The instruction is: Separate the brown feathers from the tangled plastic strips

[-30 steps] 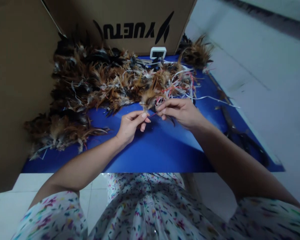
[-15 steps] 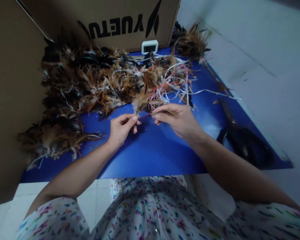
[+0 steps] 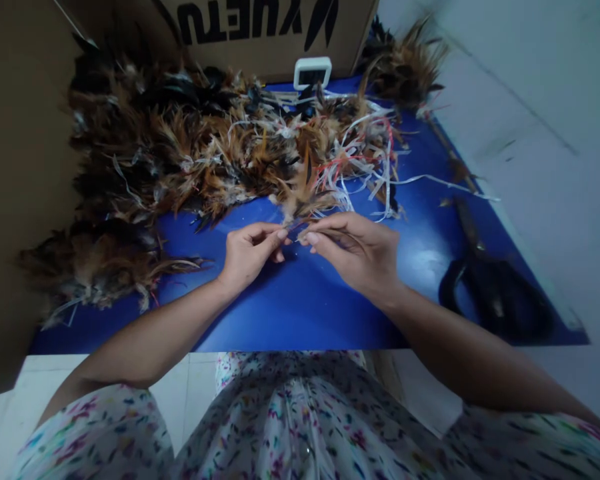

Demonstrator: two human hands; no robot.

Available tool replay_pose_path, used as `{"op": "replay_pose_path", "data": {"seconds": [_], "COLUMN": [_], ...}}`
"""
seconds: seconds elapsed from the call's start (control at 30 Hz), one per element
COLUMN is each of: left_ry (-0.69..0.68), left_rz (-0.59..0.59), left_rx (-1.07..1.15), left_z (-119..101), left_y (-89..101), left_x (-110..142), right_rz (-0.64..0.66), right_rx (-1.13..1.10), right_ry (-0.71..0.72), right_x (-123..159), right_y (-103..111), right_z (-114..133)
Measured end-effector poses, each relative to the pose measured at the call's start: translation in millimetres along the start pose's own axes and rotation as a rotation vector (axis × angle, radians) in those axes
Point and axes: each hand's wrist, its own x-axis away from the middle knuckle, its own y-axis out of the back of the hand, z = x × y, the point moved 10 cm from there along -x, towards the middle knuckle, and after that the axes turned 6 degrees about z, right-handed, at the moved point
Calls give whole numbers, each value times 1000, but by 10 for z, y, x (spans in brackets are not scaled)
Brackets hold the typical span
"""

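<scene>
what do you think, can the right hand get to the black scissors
Probably yes: the scissors lie on the blue tabletop beside the right forearm, with nothing seen on top. The right hand pinches a feather, though.

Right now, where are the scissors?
In the head view, the scissors lie on the blue tabletop at the right, beyond the right forearm and near the table's right edge.

head-worn view, facing forward and down (steeply), close over tabletop [image 3: 300, 307]
</scene>
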Motion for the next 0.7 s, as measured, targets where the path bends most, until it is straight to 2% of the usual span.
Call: {"op": "replay_pose_path", "data": {"seconds": [0.17, 0.37, 0.7], "left_ry": [14, 16, 29], "left_rz": [18, 46, 68], "left_rx": [7, 11, 26], "left_z": [4, 12, 11], "left_y": [-37, -76, -101], "left_x": [18, 33, 37], "right_rz": [-31, -58, -13], "right_rx": [46, 121, 202], "right_ry": [29, 89, 123], "right_x": [-13, -29, -41], "right_y": [14, 31, -30], "right_z": [-71, -5, 35]}}
